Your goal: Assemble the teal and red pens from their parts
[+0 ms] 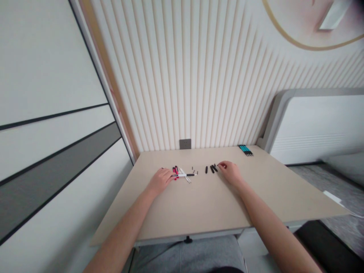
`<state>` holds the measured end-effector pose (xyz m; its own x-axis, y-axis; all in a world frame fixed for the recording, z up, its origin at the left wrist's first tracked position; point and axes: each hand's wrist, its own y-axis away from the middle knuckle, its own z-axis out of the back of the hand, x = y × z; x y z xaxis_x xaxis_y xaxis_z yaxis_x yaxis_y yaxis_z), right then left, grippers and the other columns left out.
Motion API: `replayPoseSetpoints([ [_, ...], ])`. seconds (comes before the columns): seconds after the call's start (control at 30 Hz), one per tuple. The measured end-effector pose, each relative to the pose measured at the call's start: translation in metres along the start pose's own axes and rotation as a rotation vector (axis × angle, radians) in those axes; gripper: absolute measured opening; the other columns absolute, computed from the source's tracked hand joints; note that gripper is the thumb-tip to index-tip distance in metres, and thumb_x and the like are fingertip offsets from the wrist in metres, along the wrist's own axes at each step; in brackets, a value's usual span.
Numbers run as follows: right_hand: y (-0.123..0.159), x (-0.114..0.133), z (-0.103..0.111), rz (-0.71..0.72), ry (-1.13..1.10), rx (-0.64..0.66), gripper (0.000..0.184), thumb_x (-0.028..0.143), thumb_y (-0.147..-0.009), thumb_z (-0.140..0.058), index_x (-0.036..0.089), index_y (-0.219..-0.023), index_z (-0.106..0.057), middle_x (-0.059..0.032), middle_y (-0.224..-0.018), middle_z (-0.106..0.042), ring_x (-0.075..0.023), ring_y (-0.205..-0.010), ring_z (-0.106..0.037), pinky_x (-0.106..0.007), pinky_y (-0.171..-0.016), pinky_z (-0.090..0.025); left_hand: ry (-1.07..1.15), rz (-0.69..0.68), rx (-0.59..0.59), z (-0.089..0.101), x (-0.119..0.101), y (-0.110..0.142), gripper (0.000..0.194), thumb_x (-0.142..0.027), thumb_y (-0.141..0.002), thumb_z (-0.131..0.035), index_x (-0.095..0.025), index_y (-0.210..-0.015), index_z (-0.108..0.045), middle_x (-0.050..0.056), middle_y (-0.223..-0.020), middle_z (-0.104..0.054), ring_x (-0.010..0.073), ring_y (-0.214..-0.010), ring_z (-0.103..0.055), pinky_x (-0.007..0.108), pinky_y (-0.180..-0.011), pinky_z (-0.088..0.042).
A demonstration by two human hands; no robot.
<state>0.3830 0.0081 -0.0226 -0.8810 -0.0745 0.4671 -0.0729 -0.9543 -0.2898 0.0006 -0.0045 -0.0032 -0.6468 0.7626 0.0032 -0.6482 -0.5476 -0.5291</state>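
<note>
My left hand [160, 179] is closed on a pen [182, 175] with a white barrel and a black grip. The pen lies level, its tip pointing right. Beneath and behind it are thin white pen refills [188, 179] and red-and-black pen parts [175, 170], partly covered by the hand and pen. Over to the right, my right hand [229, 172] has its fingertips pinched together just above the table; whatever is between them is too small to make out. Beside those fingertips lie black pen caps [212, 169], with another black cap [206, 170] a little to their left.
Several tiny dark pieces [193, 171] lie between the two hands. A row of teal-and-black pens [246, 150] rests at the back right of the beige table [182, 212]. A ribbed wall with a grey socket [185, 144] stands behind, a white cabinet [57, 159] on the left.
</note>
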Motion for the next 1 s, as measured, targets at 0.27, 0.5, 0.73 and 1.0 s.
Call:
replayPoseSetpoints([
  [0.27, 0.0031, 0.0071, -0.0030, 0.030, 0.053, 0.033, 0.023, 0.032, -0.086, -0.052, 0.022, -0.091, -0.072, -0.0062, -0.091, -0.073, -0.0209, -0.081, -0.064, -0.029, -0.071, -0.040, -0.005, 0.002, 0.001, 0.0000, -0.0001, -0.0001, 0.021, -0.031, -0.098, -0.045, -0.018, -0.098, -0.061, 0.005, -0.087, -0.065, 0.0182, -0.082, -0.058, 0.033, -0.077, -0.042],
  [0.5, 0.0003, 0.0042, -0.0012, 0.004, 0.101, 0.023, 0.023, 0.032, -0.087, -0.052, 0.021, -0.091, -0.072, -0.0083, -0.091, -0.073, -0.0223, -0.082, -0.064, -0.030, -0.073, -0.040, 0.011, -0.003, -0.004, 0.0016, -0.0011, -0.0009, 0.021, -0.032, -0.098, -0.046, -0.017, -0.097, -0.061, 0.005, -0.086, -0.065, 0.0178, -0.080, -0.058, 0.032, -0.076, -0.042],
  [0.73, -0.0045, 0.0042, -0.0064, 0.035, 0.138, 0.037, 0.022, 0.030, -0.087, -0.053, 0.022, -0.094, -0.073, -0.0087, -0.097, -0.073, -0.0235, -0.088, -0.065, -0.031, -0.074, -0.040, 0.004, 0.004, 0.006, 0.0034, -0.0032, -0.0018, 0.021, -0.031, -0.098, -0.045, -0.017, -0.095, -0.061, 0.005, -0.085, -0.065, 0.0180, -0.080, -0.057, 0.032, -0.076, -0.042],
  [1.0, 0.0034, 0.0044, 0.0013, 0.031, -0.114, -0.077, 0.026, 0.036, -0.085, -0.053, 0.020, -0.088, -0.074, -0.0099, -0.087, -0.073, -0.0229, -0.077, -0.064, -0.032, -0.071, -0.043, 0.005, 0.006, 0.016, 0.0017, -0.0016, -0.0006, 0.019, -0.031, -0.098, -0.046, -0.018, -0.097, -0.060, 0.004, -0.086, -0.065, 0.0185, -0.081, -0.057, 0.033, -0.076, -0.041],
])
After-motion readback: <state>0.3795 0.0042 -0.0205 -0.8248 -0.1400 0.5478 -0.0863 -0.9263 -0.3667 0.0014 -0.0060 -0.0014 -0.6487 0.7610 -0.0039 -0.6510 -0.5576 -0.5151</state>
